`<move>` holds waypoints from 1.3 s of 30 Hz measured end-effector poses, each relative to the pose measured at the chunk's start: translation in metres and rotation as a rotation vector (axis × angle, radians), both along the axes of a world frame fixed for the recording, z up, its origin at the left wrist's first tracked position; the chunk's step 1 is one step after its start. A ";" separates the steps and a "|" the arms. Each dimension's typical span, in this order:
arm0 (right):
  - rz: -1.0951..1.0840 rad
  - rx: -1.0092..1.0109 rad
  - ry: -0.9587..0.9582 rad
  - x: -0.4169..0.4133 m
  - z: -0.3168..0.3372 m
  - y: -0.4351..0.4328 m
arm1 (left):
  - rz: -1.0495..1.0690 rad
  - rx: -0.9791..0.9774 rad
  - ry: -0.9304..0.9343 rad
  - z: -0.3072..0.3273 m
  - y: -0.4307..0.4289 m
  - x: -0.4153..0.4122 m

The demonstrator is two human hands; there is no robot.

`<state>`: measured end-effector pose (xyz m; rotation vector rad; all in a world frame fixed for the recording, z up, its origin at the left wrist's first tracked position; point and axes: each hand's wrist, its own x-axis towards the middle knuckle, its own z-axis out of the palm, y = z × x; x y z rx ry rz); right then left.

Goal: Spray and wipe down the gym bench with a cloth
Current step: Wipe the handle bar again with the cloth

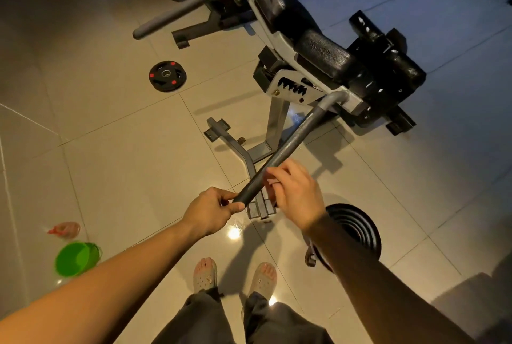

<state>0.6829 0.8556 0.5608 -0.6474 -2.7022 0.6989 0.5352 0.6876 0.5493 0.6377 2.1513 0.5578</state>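
Both grips closed: left hand (213,210) and right hand (293,194) hold the bench handle (291,144)

The gym bench (324,58) had black pads on a silver-grey frame, and its handle bar (288,146) was dark grey. A black weight plate (167,76) bore red marks. The bucket (76,258) was bright green, the spray bottle (66,229) pinkish-red, the floor (124,149) beige tile with thin grid lines.

Head view looks steeply down, bench (324,52) just ahead; dim, apparently standing height.
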 end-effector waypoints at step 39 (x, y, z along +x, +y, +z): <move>-0.208 -0.178 0.002 -0.008 0.002 -0.027 | 0.121 0.046 -0.001 -0.012 -0.005 0.012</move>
